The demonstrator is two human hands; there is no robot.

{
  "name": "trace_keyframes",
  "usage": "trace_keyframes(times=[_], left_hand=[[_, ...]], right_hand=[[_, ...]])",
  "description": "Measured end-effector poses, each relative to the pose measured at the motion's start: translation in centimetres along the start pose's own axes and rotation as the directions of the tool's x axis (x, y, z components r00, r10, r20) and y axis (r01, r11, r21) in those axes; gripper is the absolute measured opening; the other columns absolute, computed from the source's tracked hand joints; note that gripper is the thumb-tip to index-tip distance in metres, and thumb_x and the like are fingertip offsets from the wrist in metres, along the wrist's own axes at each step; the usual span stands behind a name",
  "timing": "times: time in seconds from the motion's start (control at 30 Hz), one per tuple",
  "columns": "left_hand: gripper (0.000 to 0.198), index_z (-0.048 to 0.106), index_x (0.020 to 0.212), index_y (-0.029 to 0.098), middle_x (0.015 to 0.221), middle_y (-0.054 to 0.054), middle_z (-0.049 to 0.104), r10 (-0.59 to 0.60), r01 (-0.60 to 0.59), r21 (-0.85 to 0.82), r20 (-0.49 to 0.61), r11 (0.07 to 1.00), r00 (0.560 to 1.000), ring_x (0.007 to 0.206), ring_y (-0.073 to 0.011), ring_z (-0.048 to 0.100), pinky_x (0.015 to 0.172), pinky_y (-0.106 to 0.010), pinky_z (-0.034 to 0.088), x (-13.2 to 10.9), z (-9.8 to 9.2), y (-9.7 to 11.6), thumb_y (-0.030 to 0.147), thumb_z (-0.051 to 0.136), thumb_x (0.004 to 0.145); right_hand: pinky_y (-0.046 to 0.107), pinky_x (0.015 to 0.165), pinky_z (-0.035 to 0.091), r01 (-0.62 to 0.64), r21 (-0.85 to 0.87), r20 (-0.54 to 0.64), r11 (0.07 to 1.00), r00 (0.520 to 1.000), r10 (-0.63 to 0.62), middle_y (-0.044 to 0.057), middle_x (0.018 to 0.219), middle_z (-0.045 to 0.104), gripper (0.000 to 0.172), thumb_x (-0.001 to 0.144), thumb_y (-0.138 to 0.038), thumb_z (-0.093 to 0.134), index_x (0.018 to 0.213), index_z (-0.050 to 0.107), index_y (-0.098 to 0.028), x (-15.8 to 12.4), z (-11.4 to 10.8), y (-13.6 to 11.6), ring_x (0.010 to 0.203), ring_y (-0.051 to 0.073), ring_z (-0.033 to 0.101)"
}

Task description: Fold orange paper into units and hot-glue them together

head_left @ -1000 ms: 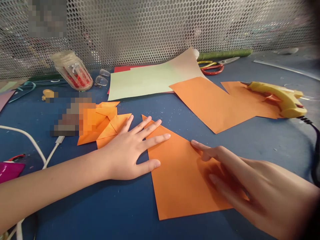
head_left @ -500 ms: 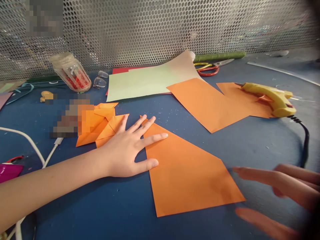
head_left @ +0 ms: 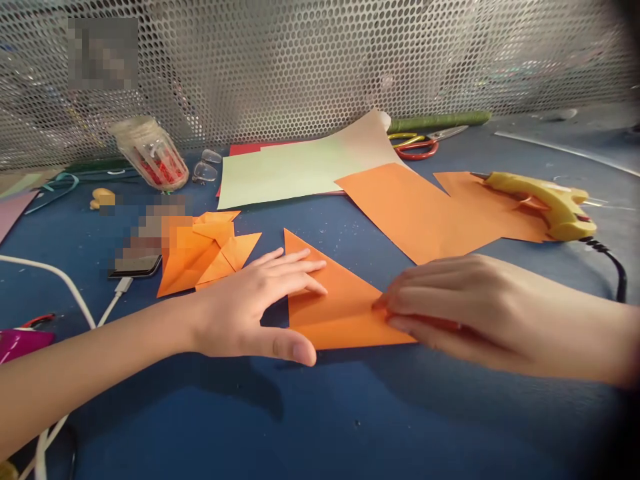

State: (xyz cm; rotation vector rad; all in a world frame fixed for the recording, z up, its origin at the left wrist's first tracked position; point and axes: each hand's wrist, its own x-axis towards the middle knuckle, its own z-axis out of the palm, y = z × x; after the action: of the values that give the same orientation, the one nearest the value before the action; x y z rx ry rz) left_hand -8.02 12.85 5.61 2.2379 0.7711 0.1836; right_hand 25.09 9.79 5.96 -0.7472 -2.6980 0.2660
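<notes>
An orange paper sheet [head_left: 330, 310], now a smaller, roughly triangular shape, lies on the blue table between my hands. My left hand [head_left: 245, 303] is spread, its fingertips over the sheet's left part and its thumb pointing right near the lower edge. At the sheet's right side, my right hand [head_left: 465, 310] pinches the paper between thumb and fingers, and hides that end. Folded orange paper pieces [head_left: 220, 250] lie just beyond my left wrist.
Behind are flat orange sheets [head_left: 420, 213], a pale green sheet [head_left: 280, 170], scissors [head_left: 420, 148] and a yellow glue gun [head_left: 545, 200]. To the left stand a tilted jar [head_left: 153, 153], glasses [head_left: 207, 167], a phone [head_left: 137, 267] and a white cable [head_left: 65, 280].
My right hand has moved left from beside the sheet and taken hold of it. The sheet's lower part has come up, so it covers less table. My left hand's thumb has shifted down.
</notes>
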Motion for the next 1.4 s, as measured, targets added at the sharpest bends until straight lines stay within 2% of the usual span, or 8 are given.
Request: trace_keyframes(times=[0.2, 0.33, 0.5, 0.67, 0.73, 0.87, 1.07, 1.4], left_hand=[[0.045, 0.075, 0.107, 0.027, 0.167, -0.008, 0.067, -0.053, 0.062, 0.043, -0.186, 0.997, 0.981, 0.167, -0.0378, 0.047, 0.141, -0.062, 0.029, 1.1, 1.8, -0.5, 0.071, 0.067, 0.106], [0.028, 0.073, 0.111, 0.027, 0.155, -0.007, 0.077, -0.062, 0.079, 0.047, -0.284, 0.996, 0.957, 0.159, -0.0342, 0.059, 0.134, -0.058, 0.043, 1.6, 2.6, -0.8, 0.052, 0.06, 0.109], [0.016, 0.065, 0.111, 0.029, 0.149, -0.005, 0.079, -0.101, 0.117, 0.027, -0.343, 0.993, 0.934, 0.153, -0.0329, 0.065, 0.125, -0.055, 0.056, 1.4, 2.5, -0.3, 0.044, 0.06, 0.107], [0.018, 0.046, 0.105, 0.032, 0.146, -0.006, 0.08, -0.13, 0.148, 0.023, -0.356, 0.989, 0.925, 0.15, -0.0292, 0.068, 0.115, -0.049, 0.063, 1.1, 2.5, 0.3, 0.038, 0.061, 0.11], [0.009, 0.051, 0.116, 0.032, 0.146, -0.005, 0.079, -0.121, 0.147, 0.047, -0.351, 0.988, 0.928, 0.151, -0.0284, 0.067, 0.117, -0.048, 0.061, 1.0, 2.6, 0.3, 0.035, 0.058, 0.111], [0.03, 0.062, 0.141, 0.034, 0.157, 0.0, 0.074, -0.056, 0.113, 0.18, -0.295, 0.977, 0.954, 0.151, -0.0259, 0.066, 0.138, -0.054, 0.037, 0.8, 2.3, 0.2, 0.029, 0.047, 0.116], [0.05, 0.058, 0.164, 0.036, 0.178, -0.002, 0.055, -0.035, 0.089, 0.277, -0.194, 0.957, 0.98, 0.171, -0.0303, 0.042, 0.143, -0.059, 0.022, 0.6, 1.8, -0.2, 0.059, 0.05, 0.121], [0.067, 0.051, 0.175, 0.038, 0.189, -0.002, 0.036, -0.05, 0.119, 0.424, -0.171, 0.898, 0.984, 0.175, -0.0318, 0.033, 0.144, -0.058, 0.02, 0.4, 2.5, -0.8, 0.075, 0.035, 0.12]], right_hand=[[0.027, 0.057, 0.05, -0.2, 0.222, -0.118, 0.954, 0.966, 0.23, 0.0, 0.078, 0.073, 0.039, 0.121, -0.049, 0.047, 0.102, 0.072, -0.027, 0.3, 3.0, 2.1, 0.059, 0.016, 0.066], [0.029, 0.056, 0.053, -0.273, 0.227, -0.176, 0.935, 0.933, 0.315, 0.0, 0.089, 0.079, 0.033, 0.118, -0.054, 0.054, 0.13, 0.075, -0.031, -0.4, 3.7, 2.5, 0.055, 0.015, 0.063], [0.033, 0.072, 0.067, -0.205, 0.28, -0.151, 0.938, 0.955, 0.254, 0.009, 0.116, 0.082, 0.033, 0.111, -0.054, 0.069, 0.134, 0.078, -0.032, -0.7, 2.1, 2.9, 0.094, 0.024, 0.08], [0.029, 0.071, 0.066, -0.185, 0.342, -0.141, 0.921, 0.959, 0.245, 0.009, 0.129, 0.071, 0.021, 0.114, -0.038, 0.066, 0.126, 0.083, -0.038, -1.2, 2.8, 3.1, 0.101, 0.021, 0.078], [0.029, 0.073, 0.067, -0.121, 0.323, -0.209, 0.939, 0.958, 0.196, 0.009, 0.129, 0.069, 0.023, 0.115, -0.032, 0.063, 0.123, 0.084, -0.037, -1.3, 3.6, 3.2, 0.106, 0.021, 0.078], [0.029, 0.07, 0.065, -0.015, 0.279, -0.304, 0.96, 0.947, 0.103, 0.009, 0.134, 0.065, 0.026, 0.116, -0.02, 0.058, 0.114, 0.082, -0.031, -0.9, 4.3, 3.4, 0.086, 0.013, 0.075], [0.03, 0.075, 0.067, -0.01, 0.211, -0.274, 0.977, 0.959, 0.069, 0.011, 0.131, 0.069, 0.028, 0.113, -0.015, 0.059, 0.107, 0.083, -0.028, -0.4, 3.9, 3.1, 0.086, 0.014, 0.074], [0.027, 0.07, 0.068, -0.158, 0.491, 0.032, 0.857, 0.986, 0.163, 0.012, 0.133, 0.072, 0.016, 0.107, -0.041, 0.077, 0.113, 0.09, -0.032, -0.7, 1.4, 3.0, 0.096, 0.019, 0.079]])
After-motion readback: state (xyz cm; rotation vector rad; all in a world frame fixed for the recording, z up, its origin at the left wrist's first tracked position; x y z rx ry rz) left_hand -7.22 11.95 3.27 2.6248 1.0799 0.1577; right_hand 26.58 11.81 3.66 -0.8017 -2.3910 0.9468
